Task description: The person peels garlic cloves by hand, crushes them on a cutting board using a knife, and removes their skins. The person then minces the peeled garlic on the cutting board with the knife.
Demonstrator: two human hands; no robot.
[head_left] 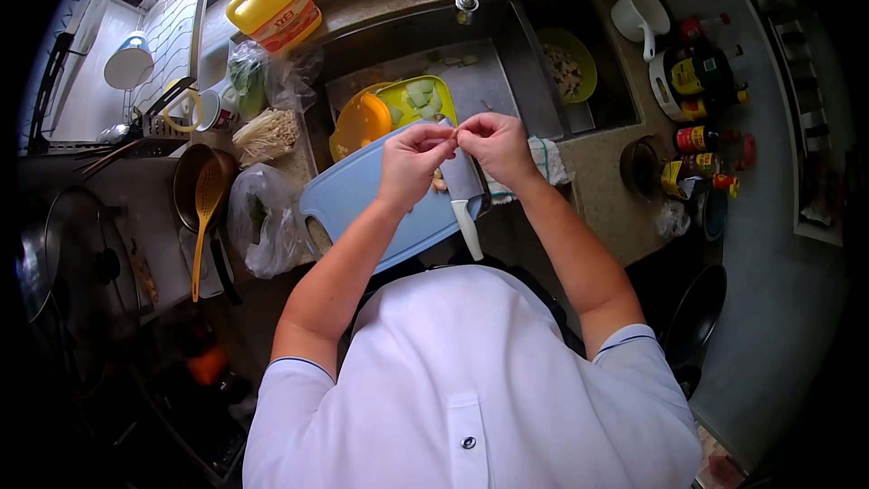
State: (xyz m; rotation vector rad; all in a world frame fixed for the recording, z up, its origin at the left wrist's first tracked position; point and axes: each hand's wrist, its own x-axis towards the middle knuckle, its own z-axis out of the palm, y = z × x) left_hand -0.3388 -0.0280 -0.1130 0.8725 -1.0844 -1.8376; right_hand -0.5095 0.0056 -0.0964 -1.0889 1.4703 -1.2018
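Observation:
My left hand (413, 160) and my right hand (500, 150) meet fingertip to fingertip above a blue cutting board (358, 199). Both are closed in a pinch around a small thing too tiny to make out. Below my right hand a kitchen knife (464, 183) lies on the board, its white handle pointing back toward my body. A few small tan pieces (440, 182) sit beside the blade, partly hidden by my left hand. Just beyond my hands are a yellow-green tray (443, 89) with pale green chunks and an orange plastic piece (364, 119).
A steel sink (493, 72) lies behind the board, with a green bowl (590, 81) of chopped food on its right. Enoki mushrooms (267, 134), plastic bags (264, 222) and a pan (193, 172) crowd the left. Sauce bottles (695, 139) and a white pot (640, 11) stand right.

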